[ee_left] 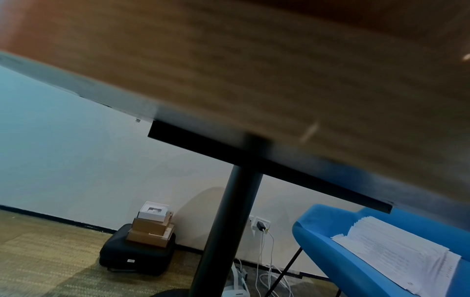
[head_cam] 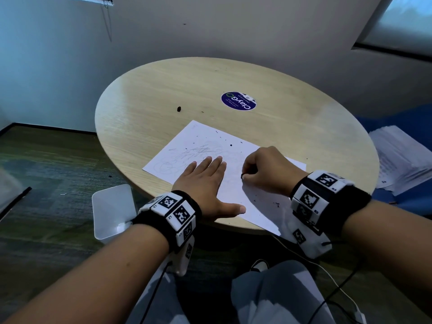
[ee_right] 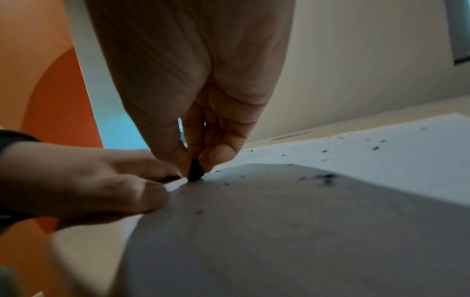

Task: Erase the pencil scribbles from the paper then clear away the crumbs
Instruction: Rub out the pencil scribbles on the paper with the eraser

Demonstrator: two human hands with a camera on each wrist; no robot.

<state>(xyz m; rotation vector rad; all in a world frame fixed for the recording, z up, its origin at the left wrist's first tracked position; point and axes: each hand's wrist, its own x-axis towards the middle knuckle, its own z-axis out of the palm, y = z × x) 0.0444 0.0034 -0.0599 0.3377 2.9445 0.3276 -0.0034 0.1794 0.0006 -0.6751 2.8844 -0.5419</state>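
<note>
A white sheet of paper (head_cam: 210,146) lies on the round wooden table (head_cam: 304,118), with faint pencil scribbles (head_cam: 187,155) on its left half. Dark eraser crumbs (head_cam: 231,145) dot the sheet, and more crumbs (ee_right: 325,177) show in the right wrist view. My left hand (head_cam: 205,183) lies flat on the paper, fingers straight, thumb out toward the near edge. My right hand (head_cam: 261,169) pinches a small black eraser (ee_right: 195,172) between thumb and fingertips, its tip touching the paper. The eraser (head_cam: 242,176) barely shows in the head view.
A white plastic bin (head_cam: 112,211) stands on the floor by the table's near left edge. A purple round sticker (head_cam: 238,101) and a dark lump (head_cam: 179,109) sit on the tabletop. A blue chair (ee_left: 343,251) at the right holds a paper stack (head_cam: 397,157). Cables hang over my lap.
</note>
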